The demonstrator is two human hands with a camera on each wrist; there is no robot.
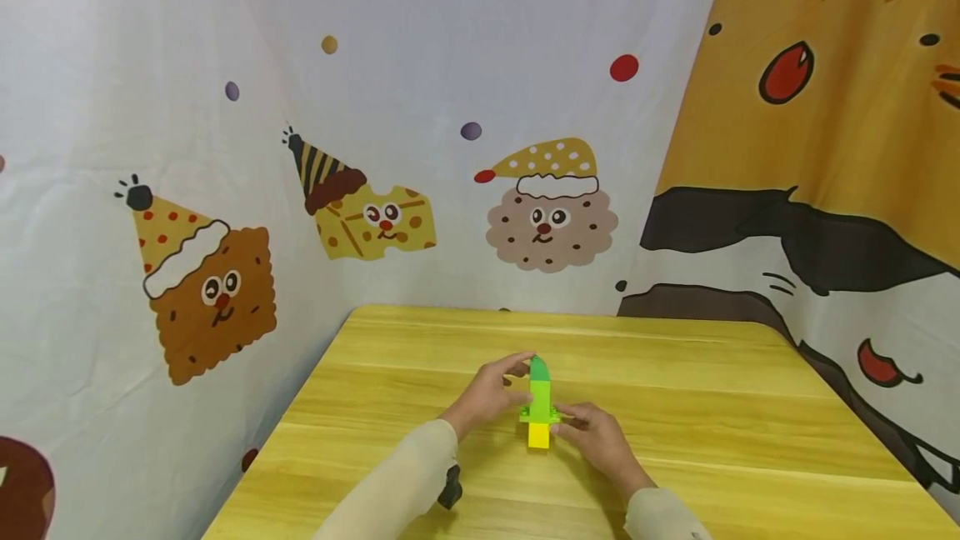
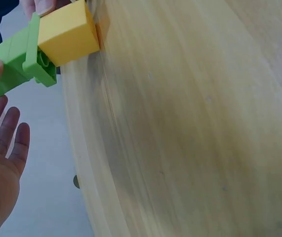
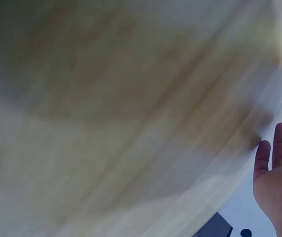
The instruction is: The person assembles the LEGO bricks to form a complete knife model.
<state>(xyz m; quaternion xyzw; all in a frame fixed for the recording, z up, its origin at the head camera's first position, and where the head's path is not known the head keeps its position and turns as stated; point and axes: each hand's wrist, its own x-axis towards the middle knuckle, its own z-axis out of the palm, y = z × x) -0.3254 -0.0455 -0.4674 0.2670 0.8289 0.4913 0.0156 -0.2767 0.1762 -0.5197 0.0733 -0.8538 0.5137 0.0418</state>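
Note:
A slim block tower stands upright on the wooden table. At its foot is a yellow block (image 1: 538, 436), with a flat light green studded plate (image 1: 527, 417) above it. Light green bricks (image 1: 540, 398) rise from the plate to a darker green curved piece (image 1: 539, 369) on top. My left hand (image 1: 491, 390) holds the tower's upper part from the left, index fingertip at the peak and thumb against the bricks; its other fingers stretch out in the left wrist view. From the right, my right hand (image 1: 596, 438) grips low down, fingertips at the plate and yellow block.
The table (image 1: 375, 357) has pale wood grain and a rounded far edge. Behind it and along its left side hangs a white cloth (image 1: 420, 65) printed with cartoon snacks. A large orange cartoon figure (image 1: 840, 123) fills the cloth at the right.

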